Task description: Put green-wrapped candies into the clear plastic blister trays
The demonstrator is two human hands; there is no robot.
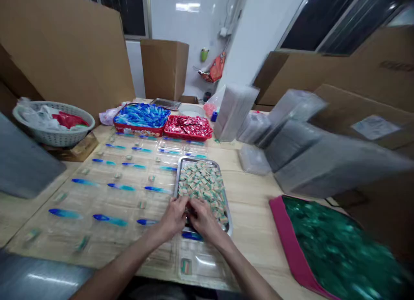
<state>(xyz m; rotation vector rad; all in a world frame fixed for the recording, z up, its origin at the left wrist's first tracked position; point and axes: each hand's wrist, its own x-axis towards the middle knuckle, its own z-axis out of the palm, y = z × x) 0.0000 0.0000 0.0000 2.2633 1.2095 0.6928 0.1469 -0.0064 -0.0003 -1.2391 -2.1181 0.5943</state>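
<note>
Nearest the lens, my two bare forearms run up from the near edge of the pale wooden table (255,214) and converge at the near end of the rectangular steel tray (228,209). My left hand (174,217) and right hand (203,220) lie side by side, touching or nearly so, fingers curled down into the heap of small green-and-white wrapped packets (201,182) that fills the tray; whether either hand has pinched a packet I cannot tell, since the knuckles hide the fingertips. The tray sits about mid-table, its left side against the rows of clear plastic sleeves (97,196), each holding a blue toothbrush (111,219). I judge the packets light, small and slick-wrapped, loose in the pile and likely to slide; a fingertip pinch across one packet's short sides seems the surest hold. Both wrists are bent downward, palms facing the tray, elbows held close to the near edge.
</note>
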